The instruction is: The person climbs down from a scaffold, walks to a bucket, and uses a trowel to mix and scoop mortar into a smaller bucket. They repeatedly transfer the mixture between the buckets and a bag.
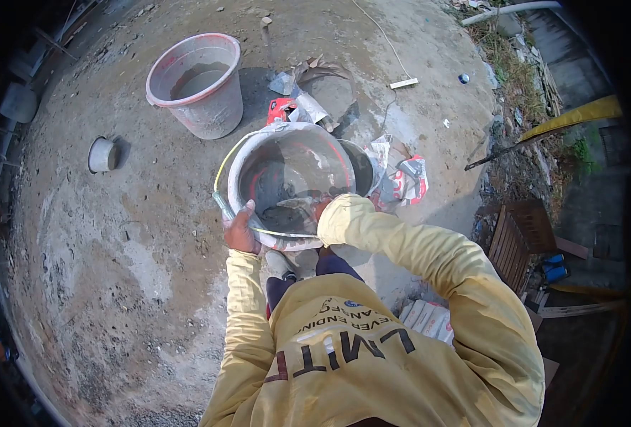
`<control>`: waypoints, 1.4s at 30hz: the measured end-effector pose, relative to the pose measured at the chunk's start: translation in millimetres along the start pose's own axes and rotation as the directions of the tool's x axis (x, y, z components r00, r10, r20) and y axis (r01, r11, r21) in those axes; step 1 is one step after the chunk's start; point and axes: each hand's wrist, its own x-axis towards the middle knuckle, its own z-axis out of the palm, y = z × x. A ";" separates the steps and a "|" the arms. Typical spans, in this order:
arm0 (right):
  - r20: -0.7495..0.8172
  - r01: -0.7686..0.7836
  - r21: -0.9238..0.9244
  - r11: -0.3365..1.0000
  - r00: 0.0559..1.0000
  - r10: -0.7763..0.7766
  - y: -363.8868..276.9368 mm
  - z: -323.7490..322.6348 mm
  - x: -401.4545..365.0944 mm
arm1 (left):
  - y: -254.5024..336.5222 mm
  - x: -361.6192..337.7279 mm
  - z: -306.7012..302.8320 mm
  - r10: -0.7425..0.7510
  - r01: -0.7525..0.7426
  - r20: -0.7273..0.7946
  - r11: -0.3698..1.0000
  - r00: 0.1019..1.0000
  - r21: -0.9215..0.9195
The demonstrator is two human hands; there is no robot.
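Observation:
A large cement-smeared bucket (242,171) with a wire handle (231,160) is in front of me, tilted so its inside faces up at me. My left hand (243,229) grips its near-left rim, thumb over the edge. Inside the near-right side is my right hand (321,208), partly hidden by its yellow sleeve. Its fingers are closed on what looks like a trowel, whose pale, caked blade (295,203) points left over grey residue (281,219). A second, darker bucket (361,167) shows behind the right rim.
A big pinkish bucket (216,107) with grey contents stands at the back left, a small pail (103,155) farther left. Torn cement bags (409,179) lie at right, and white-and-red packets (429,320) beside me. A cable ends in a white power strip (403,83). Planks (511,242) lie right.

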 end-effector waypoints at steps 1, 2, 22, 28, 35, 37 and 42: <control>0.110 -0.046 -0.019 0.999 0.993 0.048 -0.5 -4.6 0.3 | 2.5 -1.7 -0.2 -0.001 0.000 -0.008 1.000 1.000 -0.007; -0.130 -0.046 0.116 0.992 0.990 0.061 12.0 48.3 34.9 | 1.3 -0.5 -5.1 0.008 -0.008 0.013 1.000 1.000 -0.003; -0.057 -0.238 -0.017 0.971 0.970 0.237 31.1 -11.3 44.4 | 16.8 -12.1 1.3 0.105 -0.112 0.038 0.942 0.994 0.318; -0.013 -0.176 -0.003 0.984 0.984 0.176 2.8 12.7 25.5 | 2.9 -4.3 -10.2 0.112 -0.113 0.019 0.970 0.994 0.217; -0.029 -0.168 0.010 0.986 0.985 0.168 27.7 32.1 16.7 | 8.9 -1.4 -18.0 0.089 -0.091 0.048 0.995 0.995 0.039; -0.106 -0.172 0.019 0.985 0.979 0.173 35.6 28.0 2.4 | 9.7 3.9 -25.1 0.043 -0.046 0.032 0.996 0.999 0.077; -0.216 -0.166 0.136 0.977 0.957 0.192 57.0 27.4 -0.6 | 29.6 -2.4 -11.4 0.099 -0.104 0.071 0.992 0.993 0.076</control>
